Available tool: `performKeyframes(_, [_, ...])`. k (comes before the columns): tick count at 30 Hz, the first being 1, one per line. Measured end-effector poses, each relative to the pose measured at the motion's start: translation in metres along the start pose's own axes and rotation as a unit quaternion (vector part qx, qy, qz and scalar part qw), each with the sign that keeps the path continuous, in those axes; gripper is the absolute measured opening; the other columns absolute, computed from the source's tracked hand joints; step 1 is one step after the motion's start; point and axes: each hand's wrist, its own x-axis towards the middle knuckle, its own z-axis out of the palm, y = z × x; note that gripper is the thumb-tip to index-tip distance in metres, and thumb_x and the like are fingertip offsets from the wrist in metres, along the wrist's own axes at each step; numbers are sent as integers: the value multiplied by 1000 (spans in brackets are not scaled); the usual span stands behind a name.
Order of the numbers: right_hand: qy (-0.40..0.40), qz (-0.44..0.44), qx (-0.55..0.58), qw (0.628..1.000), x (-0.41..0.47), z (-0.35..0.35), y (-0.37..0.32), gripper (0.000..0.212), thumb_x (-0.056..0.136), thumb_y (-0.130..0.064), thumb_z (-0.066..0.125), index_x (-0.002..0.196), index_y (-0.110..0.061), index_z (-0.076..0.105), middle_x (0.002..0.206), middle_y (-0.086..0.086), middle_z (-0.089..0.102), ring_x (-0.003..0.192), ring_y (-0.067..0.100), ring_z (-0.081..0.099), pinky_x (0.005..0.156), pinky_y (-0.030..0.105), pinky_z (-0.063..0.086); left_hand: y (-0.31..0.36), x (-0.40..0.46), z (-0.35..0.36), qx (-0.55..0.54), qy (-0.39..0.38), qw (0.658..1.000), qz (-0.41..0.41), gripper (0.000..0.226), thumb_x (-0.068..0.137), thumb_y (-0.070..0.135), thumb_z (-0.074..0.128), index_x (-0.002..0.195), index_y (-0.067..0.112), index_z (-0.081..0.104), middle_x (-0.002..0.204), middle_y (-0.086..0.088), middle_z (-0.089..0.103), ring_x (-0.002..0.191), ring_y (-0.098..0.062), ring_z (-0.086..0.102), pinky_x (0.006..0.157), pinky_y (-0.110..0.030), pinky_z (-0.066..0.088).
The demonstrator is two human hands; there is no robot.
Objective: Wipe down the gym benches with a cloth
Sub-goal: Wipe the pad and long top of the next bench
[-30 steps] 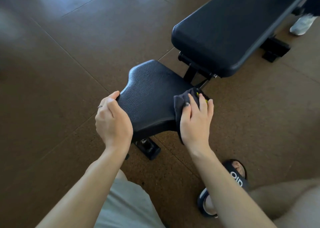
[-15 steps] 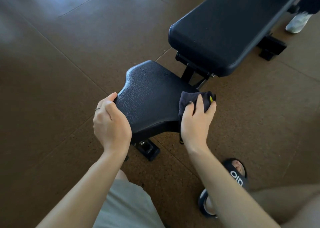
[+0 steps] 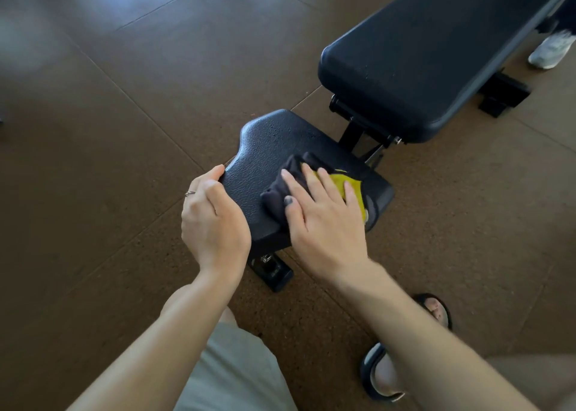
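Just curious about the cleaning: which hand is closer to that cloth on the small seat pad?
Right. The right hand lies flat on the cloth, pressing it onto the seat pad. The left hand grips the pad's left edge, apart from the cloth.

Seat's far-left part: bare counter point(image 3: 268, 148), open to a hand.
Seat's near edge: blocked by left hand point(image 3: 212, 220), right hand point(image 3: 324, 223) and cloth point(image 3: 311, 176).
Beyond: raised backrest point(image 3: 436, 52) bars the way.

The right hand point(image 3: 327, 220) now lies flat on top of the seat pad point(image 3: 268, 148), fingers spread, no longer at the pad's right edge. The dark cloth point(image 3: 280, 189) under it is spread toward the pad's middle, with its yellow patch point(image 3: 341, 178) now widely exposed.
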Motion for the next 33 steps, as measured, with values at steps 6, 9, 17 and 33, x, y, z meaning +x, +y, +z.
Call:
performKeyframes(6, [-99,35,-2,995,111,-12,38,53,110,-46,20,163,-44,19,175,-9,8,161,17,5,128,51,6,2,-2,-2,-2,-10,1000,-2,67,92,34,14,136,28,64,140,8,60,121,-9,49,96,-29,34])
performKeyframes(9, [-104,4,-10,994,89,-7,19,54,110,-46,20,164,-43,15,175,-8,5,161,18,1,128,53,2,2,-1,-1,-9,-5,1000,-5,66,92,33,14,134,28,65,138,9,61,124,-11,51,99,-31,37])
performKeyframes(17, [-138,-243,-13,960,76,-10,-20,57,106,-49,14,162,-48,13,174,-15,7,160,10,-1,128,41,-2,-2,1,2,-15,10,1000,-5,63,96,36,15,137,29,62,140,9,60,121,-6,52,93,-19,34])
performKeyframes(33, [-142,-262,-1,954,117,-2,-26,48,109,-44,24,153,-42,43,165,-13,34,158,12,14,126,39,5,-5,6,5,-25,33,999,-1,62,97,40,15,141,29,57,143,10,57,128,-6,51,110,-38,42])
